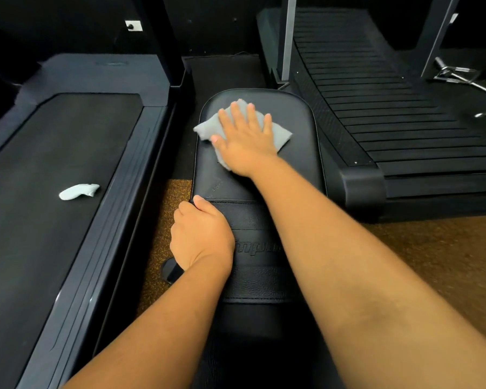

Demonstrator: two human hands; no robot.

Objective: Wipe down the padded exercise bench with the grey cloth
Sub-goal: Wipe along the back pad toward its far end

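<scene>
While wiping: my right grip (243,136) lies spread flat on the grey cloth (208,127).
Cloth: under that grip, far end of the table (292,153).
Left grip (201,231): curled round the table's edge.
Risk: loose corners beyond my fingers could bunch, skipping patches.

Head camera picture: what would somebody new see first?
First, the right hand, fingers spread flat, pressing a crumpled grey cloth onto the far end of the black padded exercise bench in the middle. Next, the left hand gripping the bench's near left edge. Then a small pale grey plastic object lying alone on the dark flat treadmill belt to the left.
</scene>
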